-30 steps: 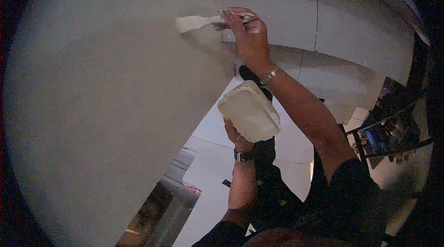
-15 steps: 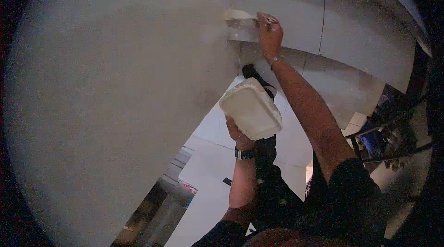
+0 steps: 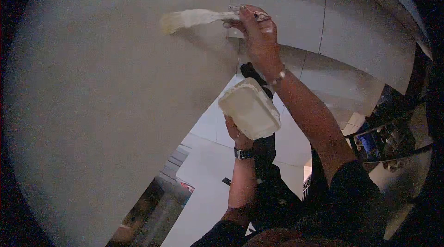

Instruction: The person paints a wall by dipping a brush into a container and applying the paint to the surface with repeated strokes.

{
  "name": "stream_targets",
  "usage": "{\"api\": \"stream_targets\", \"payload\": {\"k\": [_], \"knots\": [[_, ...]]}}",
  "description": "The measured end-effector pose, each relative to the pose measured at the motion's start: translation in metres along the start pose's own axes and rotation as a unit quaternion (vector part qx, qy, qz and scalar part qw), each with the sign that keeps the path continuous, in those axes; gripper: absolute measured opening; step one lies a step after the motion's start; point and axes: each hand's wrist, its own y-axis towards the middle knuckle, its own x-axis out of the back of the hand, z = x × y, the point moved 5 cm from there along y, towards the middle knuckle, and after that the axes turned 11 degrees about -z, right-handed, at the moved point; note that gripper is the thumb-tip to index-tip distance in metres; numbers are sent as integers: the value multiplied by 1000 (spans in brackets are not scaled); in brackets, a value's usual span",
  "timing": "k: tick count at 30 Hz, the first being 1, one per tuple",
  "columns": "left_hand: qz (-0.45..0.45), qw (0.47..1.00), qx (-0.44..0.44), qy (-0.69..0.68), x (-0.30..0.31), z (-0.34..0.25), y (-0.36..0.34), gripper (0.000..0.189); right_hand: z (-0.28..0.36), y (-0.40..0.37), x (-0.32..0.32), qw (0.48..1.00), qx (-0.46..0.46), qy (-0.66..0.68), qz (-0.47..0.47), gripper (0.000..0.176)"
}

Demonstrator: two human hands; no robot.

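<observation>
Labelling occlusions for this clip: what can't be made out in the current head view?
All in the head view:
Left hand: most fingers hidden behind the tub.
Brush: grip partly covered by the right hand.
Bristle tips: blur and viewing angle leave contact with the wall unclear.
Left sleeve: cut off by the bottom edge.
Items at far right: too small and dark to identify.

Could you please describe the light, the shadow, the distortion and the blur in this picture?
Head view: dim and grainy, with black corners; head view: the white-coated paintbrush with pale bristles casts a soft shadow on the greyish wall; head view: lens distortion curves the pale grey panels at upper right; head view: the right hand looks slightly blurred.
</observation>
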Motion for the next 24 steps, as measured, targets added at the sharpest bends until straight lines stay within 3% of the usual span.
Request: {"api": "stream_targets", "payload": {"k": [1, 3, 4, 6, 9, 12, 16, 18, 22, 24], "knots": [[-2, 1000, 0, 0, 2, 0, 0, 68, -22, 10, 12, 1000, -2, 0, 0, 18], [-9, 1000, -13, 14, 6, -1, 1, 67, -48, 30, 31, 950, 227, -214, 16, 28], [-13, 999, -19, 22, 8, -1, 2, 66, -51, 39, 33, 950, 227, -213, 16, 28], [-22, 999, -29, 39, 13, -2, -1, 65, -64, 51, 50, 976, 99, -186, -50, 28], [-24, 997, -48, 59, 12, -3, 0, 63, -59, 55, 65, 954, 135, -259, -70, 26], [-4, 1000, -26, 15, 7, 0, 3, 64, -58, 56, 75, 954, 133, -241, -119, 24], [21, 999, 16, -44, 3, 7, 5, 65, -50, 33, 46, 949, 127, -278, -73, 24], [8, 994, 58, -89, 8, 11, 10, 66, -26, 3, 9, 982, 49, -182, -25, 25], [30, 998, 29, -42, -13, -1, 0, 66, -1, -20, -9, 998, 35, -41, 24, 20], [-26, 994, 76, -72, 7, 5, 3, 69, 0, -25, -13, 1000, 0, 5, 28, 19]]}}
